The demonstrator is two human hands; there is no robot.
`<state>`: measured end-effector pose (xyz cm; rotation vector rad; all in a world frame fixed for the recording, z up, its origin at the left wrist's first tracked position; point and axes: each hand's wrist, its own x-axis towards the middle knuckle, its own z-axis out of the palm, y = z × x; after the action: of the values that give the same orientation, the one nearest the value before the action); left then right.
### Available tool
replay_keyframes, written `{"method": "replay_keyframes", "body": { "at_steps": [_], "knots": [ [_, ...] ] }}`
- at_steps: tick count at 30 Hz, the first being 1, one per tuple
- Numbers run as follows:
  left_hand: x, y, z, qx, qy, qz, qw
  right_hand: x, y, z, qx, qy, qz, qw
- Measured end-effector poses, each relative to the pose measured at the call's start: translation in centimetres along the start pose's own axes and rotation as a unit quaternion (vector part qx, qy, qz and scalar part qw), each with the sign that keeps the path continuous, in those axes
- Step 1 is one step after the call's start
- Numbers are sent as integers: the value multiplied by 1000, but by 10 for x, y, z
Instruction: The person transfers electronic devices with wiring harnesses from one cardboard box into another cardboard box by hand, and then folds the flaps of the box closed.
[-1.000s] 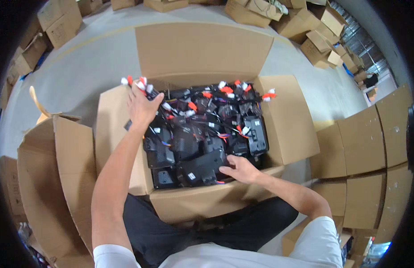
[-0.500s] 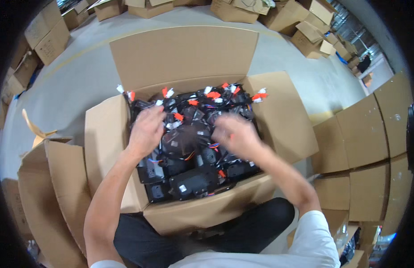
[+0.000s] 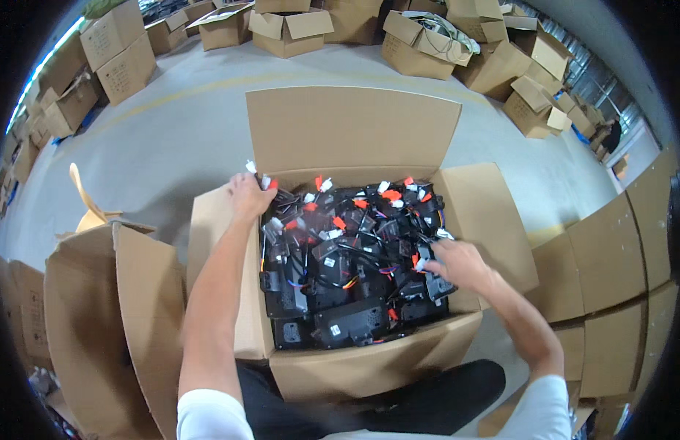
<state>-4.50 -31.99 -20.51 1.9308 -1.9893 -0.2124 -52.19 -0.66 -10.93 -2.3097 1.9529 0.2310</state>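
In front of me an open cardboard box [image 3: 494, 235] is packed with black plastic modules [image 3: 355, 323]. Their cables end in red and white plugs [image 3: 391, 195]. My left hand [image 3: 248, 198] is at the box's far left corner, fingers curled by a white-and-red pair of wire connectors [image 3: 267, 182]; the fingers partly hide what they grip. Over the right side of the contents, my right hand [image 3: 461, 264] has thumb and forefinger closed at a white wire connector [image 3: 421, 265]. Several coloured wires show between the modules.
An open, upright carton [image 3: 90, 315] stands close on my left. Stacked closed cartons [image 3: 600, 249] form a wall on my right. Open boxes [image 3: 289, 33] line the far floor, one holding cables [image 3: 443, 37]. My legs [image 3: 428, 396] are against the box's near side.
My hands have spread apart from the middle of the box, the left to the far left corner, the right toward the right wall. The view has shifted, with the box now lower and farther right.
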Motion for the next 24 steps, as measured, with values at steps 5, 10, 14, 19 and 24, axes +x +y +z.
{"method": "replay_keyframes", "body": {
  "at_steps": [5,10,14,19,24],
  "knots": [
    [39,-65,20,-199,56,-1,978,-108,-18,-18,132,109,-5,985],
    [-1,-69,-6,-533,93,-36,840,-158,-18,26,280,147,141,938],
    [-99,44,-28,-210,-50,177,960,-177,-20,22,262,125,100,952],
    [-159,5,6,200,-10,305,931,-110,-73,4,210,210,-73,952],
    [-166,-17,-95,-51,99,166,980,-202,124,36,-16,409,209,888]
  ]
}}
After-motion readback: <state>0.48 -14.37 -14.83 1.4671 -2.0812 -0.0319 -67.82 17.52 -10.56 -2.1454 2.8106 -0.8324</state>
